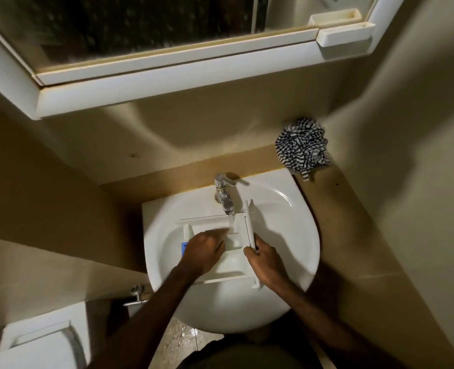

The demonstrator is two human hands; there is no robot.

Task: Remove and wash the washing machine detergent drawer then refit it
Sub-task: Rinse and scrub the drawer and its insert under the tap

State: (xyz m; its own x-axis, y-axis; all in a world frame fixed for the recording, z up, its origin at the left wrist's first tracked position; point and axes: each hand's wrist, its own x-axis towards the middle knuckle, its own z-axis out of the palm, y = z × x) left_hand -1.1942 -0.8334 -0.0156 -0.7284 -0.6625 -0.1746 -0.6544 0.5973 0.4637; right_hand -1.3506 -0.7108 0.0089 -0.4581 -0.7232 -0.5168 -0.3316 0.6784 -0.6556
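Here, one white drawer [231, 265] lies in the one sink [295, 251], under water running from the single tap [223, 193].

Two hands work on it: the left hand [203, 253] reaches into a compartment, its blurred fingers extended toward the stream; the right hand [264, 262] curls round the drawer's front panel at its right end. One striped cloth [303, 146] sits bunched in the counter's corner.

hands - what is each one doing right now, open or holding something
Left hand: open, fingers reaching into the drawer under the tap.
Right hand: gripping the drawer's front panel.
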